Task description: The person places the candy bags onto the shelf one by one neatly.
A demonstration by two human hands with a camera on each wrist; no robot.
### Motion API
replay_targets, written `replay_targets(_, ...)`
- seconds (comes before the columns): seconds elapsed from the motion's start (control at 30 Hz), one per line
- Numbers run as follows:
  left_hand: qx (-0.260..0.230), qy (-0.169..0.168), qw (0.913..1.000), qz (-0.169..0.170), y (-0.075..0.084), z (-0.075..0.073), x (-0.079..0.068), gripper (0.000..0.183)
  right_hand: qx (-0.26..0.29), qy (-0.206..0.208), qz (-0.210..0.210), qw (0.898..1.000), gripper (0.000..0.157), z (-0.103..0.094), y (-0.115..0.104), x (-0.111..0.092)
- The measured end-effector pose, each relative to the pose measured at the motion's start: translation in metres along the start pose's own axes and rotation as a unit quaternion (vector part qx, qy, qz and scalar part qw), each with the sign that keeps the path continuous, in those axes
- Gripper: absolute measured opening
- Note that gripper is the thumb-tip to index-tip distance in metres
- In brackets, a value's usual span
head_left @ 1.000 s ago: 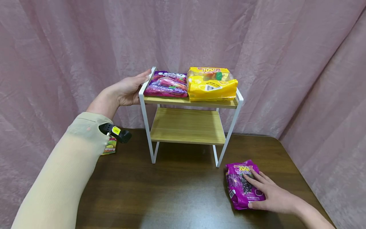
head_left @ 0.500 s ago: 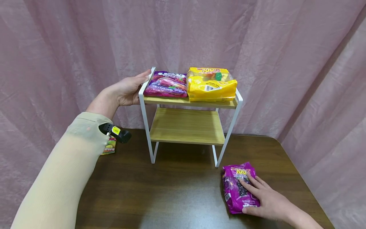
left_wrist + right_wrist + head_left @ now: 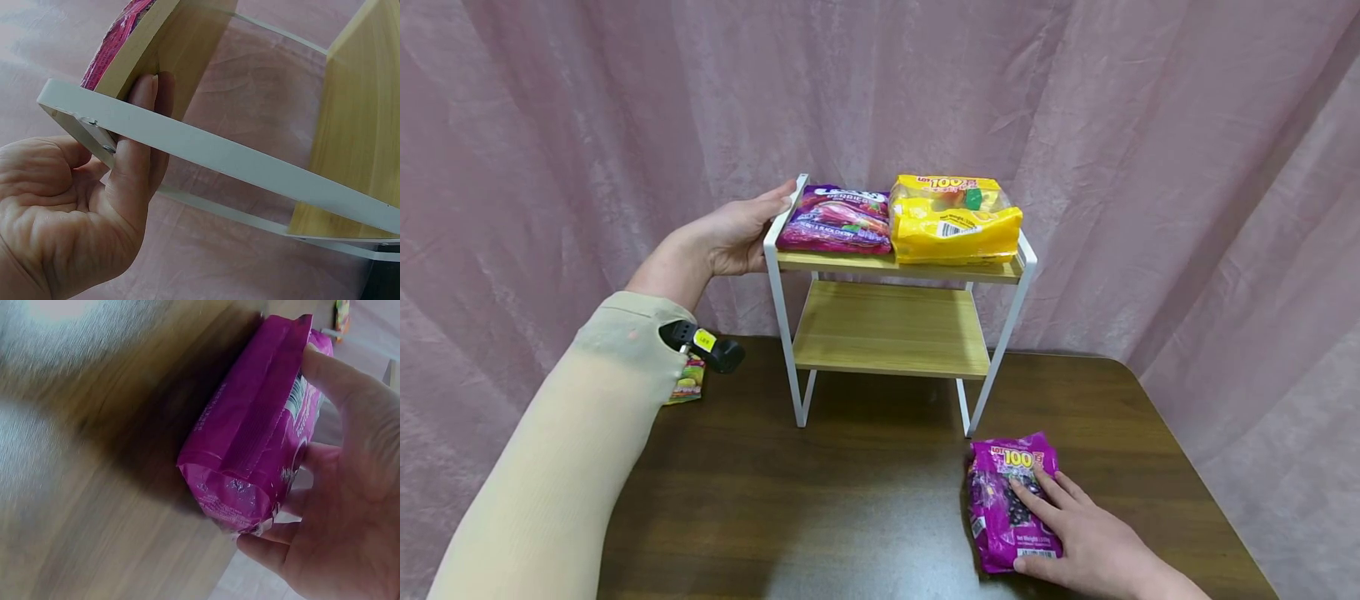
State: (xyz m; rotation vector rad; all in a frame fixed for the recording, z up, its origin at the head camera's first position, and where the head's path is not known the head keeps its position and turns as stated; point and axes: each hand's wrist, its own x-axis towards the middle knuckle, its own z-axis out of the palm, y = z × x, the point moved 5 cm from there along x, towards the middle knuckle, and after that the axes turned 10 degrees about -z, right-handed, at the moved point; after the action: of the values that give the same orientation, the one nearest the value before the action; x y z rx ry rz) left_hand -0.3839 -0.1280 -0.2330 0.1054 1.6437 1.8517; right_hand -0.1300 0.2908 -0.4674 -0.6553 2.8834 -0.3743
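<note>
A small two-tier shelf with wooden boards [image 3: 891,329] and a white metal frame stands on the table. At its upper left corner my left hand [image 3: 741,237] grips the frame and top board, fingers curled underneath in the left wrist view. A purple bag of berry candies [image 3: 846,221] and a yellow candy bag [image 3: 955,221] lie side by side on the top board. In front of the shelf's right leg, a magenta candy bag [image 3: 1000,533] lies face up on the table. My right hand [image 3: 1086,537] rests on its right part, fingers spread and fairly straight, thumb by the near edge.
A small green and yellow packet [image 3: 688,383] lies on the dark wooden table [image 3: 850,500] at the left, partly behind my left sleeve [image 3: 572,433]. Pink curtains [image 3: 865,92] hang behind and to the right of the table.
The magenta bag has slid left and slightly nearer across the table under my right hand. My left hand has kept its hold on the shelf.
</note>
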Motion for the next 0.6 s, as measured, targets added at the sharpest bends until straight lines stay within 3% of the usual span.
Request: replay_targets(0.6,0.000,-0.004,1.0000,0.000,-0.001,-0.001,0.000,0.060,-0.005,-0.021,0.002,1.000,0.101,0.014,-0.033,0.013)
